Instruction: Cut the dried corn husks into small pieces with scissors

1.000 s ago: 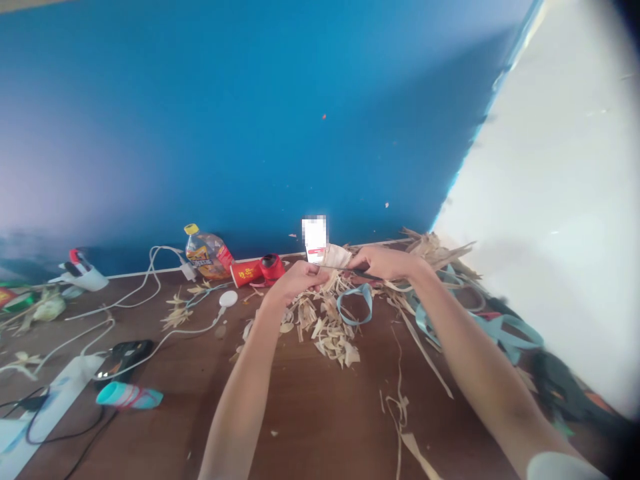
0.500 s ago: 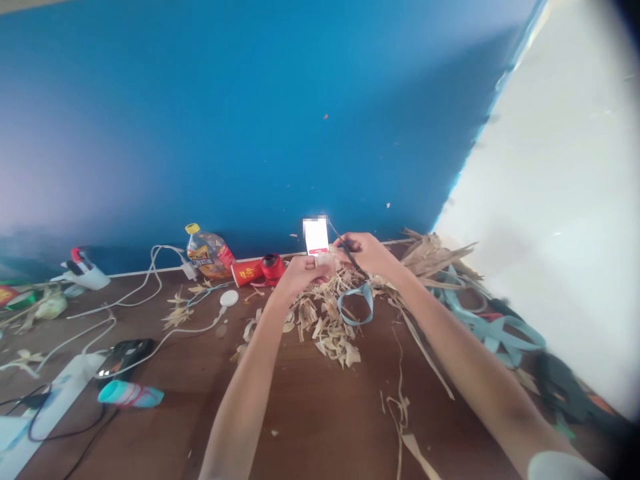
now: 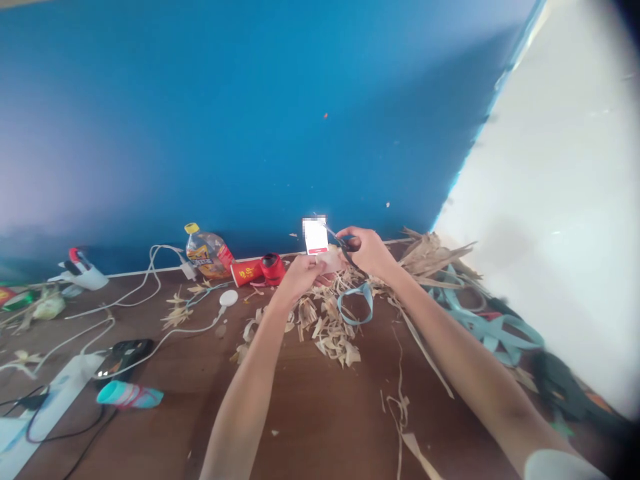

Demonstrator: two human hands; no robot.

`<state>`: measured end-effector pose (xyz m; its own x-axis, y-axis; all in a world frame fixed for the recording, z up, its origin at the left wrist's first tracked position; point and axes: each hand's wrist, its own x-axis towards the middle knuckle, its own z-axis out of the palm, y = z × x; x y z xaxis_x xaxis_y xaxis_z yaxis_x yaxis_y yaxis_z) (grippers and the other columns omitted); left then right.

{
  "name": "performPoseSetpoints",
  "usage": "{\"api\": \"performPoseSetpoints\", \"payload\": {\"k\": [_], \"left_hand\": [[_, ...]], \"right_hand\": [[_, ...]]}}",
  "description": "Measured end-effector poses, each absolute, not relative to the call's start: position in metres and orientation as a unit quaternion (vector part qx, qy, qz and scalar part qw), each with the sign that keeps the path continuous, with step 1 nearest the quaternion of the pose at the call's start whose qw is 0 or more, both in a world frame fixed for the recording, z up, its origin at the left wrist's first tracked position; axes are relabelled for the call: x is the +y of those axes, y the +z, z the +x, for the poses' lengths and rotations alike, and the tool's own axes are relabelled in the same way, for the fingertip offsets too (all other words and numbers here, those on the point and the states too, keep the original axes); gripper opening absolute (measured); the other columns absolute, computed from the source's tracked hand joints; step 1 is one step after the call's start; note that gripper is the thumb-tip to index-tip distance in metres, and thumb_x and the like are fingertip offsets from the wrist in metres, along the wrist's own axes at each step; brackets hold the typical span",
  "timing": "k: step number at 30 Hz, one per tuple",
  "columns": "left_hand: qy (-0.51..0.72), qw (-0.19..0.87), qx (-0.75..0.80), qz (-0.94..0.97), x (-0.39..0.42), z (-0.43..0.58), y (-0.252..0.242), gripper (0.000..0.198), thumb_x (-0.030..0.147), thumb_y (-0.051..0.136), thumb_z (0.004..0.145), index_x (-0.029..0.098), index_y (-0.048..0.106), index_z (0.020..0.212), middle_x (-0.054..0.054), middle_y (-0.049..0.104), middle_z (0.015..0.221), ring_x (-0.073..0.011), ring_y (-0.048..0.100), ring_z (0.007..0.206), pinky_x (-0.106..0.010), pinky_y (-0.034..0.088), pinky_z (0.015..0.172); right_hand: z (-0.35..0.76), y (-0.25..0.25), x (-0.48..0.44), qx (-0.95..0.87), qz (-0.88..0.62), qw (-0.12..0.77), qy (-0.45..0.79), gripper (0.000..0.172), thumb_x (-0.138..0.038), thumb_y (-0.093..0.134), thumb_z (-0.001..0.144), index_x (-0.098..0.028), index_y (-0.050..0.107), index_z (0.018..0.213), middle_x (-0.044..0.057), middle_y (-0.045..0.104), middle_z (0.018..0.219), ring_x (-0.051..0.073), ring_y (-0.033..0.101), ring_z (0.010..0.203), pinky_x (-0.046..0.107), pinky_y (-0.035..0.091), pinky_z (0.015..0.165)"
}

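My left hand [image 3: 303, 275] pinches a pale piece of dried husk [image 3: 330, 260] between thumb and fingers. Just to its right, my right hand [image 3: 369, 251] is closed around slim scissors [image 3: 344, 245] with dark handles. Their light metal blades point up and to the left, above the husk and in front of a bright phone screen [image 3: 316, 237] that leans upright at the wall. Below both hands lies a pile of husk scraps [image 3: 333, 337], with a loop of pale blue ribbon [image 3: 369, 307] at its right.
Left of the hands are a red paper cup [image 3: 247, 272], a bottle with a yellow cap [image 3: 207, 253] and a white charging puck [image 3: 229, 298]. A blue tube [image 3: 130, 395] lies nearer. Husk leaves [image 3: 433, 257] and more blue ribbon [image 3: 505, 333] lie at right.
My right hand has shifted slightly, and the scissors' blades have swung to the left over the husk. More of the husk shows between my hands. The things on the table stay put.
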<state>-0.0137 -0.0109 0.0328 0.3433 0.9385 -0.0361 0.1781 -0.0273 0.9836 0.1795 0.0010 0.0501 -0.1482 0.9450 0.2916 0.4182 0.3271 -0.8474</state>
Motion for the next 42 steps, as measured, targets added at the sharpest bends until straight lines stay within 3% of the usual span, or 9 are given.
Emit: {"api": "performPoseSetpoints", "payload": {"k": [6,13,18,22,28,42], "left_hand": [[0.386,0.501,0.463,0.621,-0.011,-0.008,0.035,0.018,0.027,0.058,0.083,0.010,0.062,0.082,-0.010,0.069,0.071,-0.0127,0.063,0.055,-0.021,0.043,0.050],[0.469,0.487,0.465,0.572,-0.008,-0.012,0.035,0.027,0.037,0.065,0.077,0.011,0.063,0.083,-0.009,0.070,0.072,-0.0117,0.061,0.055,-0.021,0.043,0.050],[0.557,0.495,0.441,0.499,-0.004,-0.015,0.034,0.035,0.040,0.067,0.074,0.012,0.063,0.095,-0.008,0.071,0.080,-0.0093,0.060,0.058,-0.019,0.043,0.054],[0.577,0.509,0.440,0.463,-0.004,-0.009,0.032,0.034,0.039,0.066,0.074,0.010,0.062,0.092,-0.009,0.070,0.082,-0.0089,0.059,0.060,-0.019,0.043,0.055],[0.583,0.506,0.435,0.463,-0.004,-0.004,0.029,0.028,0.035,0.065,0.073,0.011,0.062,0.087,-0.004,0.067,0.075,-0.0082,0.058,0.058,-0.021,0.043,0.057],[0.583,0.472,0.448,0.487,-0.007,0.003,0.025,0.023,0.035,0.058,0.079,0.013,0.057,0.085,-0.003,0.065,0.074,-0.0077,0.054,0.056,-0.022,0.042,0.057]], "right_hand": [[0.184,0.043,0.008,-0.681,-0.516,0.445,0.270,0.041,-0.032,0.062,0.066,-0.013,0.063,0.102,0.004,0.066,0.070,0.015,0.051,0.058,0.024,0.034,0.052],[0.201,0.046,0.014,-0.678,-0.586,0.413,0.162,0.036,-0.027,0.059,0.067,-0.017,0.066,0.101,0.002,0.065,0.072,0.015,0.051,0.062,0.025,0.033,0.056],[0.202,0.046,0.013,-0.744,-0.549,0.318,0.211,0.037,-0.026,0.060,0.068,-0.018,0.062,0.103,0.003,0.064,0.081,0.015,0.053,0.068,0.025,0.035,0.061],[0.191,0.042,0.009,-0.798,-0.471,0.259,0.272,0.033,-0.028,0.058,0.070,-0.019,0.058,0.102,0.004,0.061,0.084,0.015,0.050,0.069,0.026,0.036,0.064],[0.181,0.042,0.002,-0.800,-0.448,0.273,0.292,0.026,-0.031,0.057,0.072,-0.020,0.059,0.096,0.002,0.057,0.077,0.013,0.045,0.064,0.026,0.034,0.060],[0.174,0.045,-0.003,-0.760,-0.436,0.299,0.379,0.031,-0.032,0.062,0.069,-0.018,0.061,0.096,0.002,0.061,0.078,0.012,0.048,0.061,0.024,0.034,0.054]]}}
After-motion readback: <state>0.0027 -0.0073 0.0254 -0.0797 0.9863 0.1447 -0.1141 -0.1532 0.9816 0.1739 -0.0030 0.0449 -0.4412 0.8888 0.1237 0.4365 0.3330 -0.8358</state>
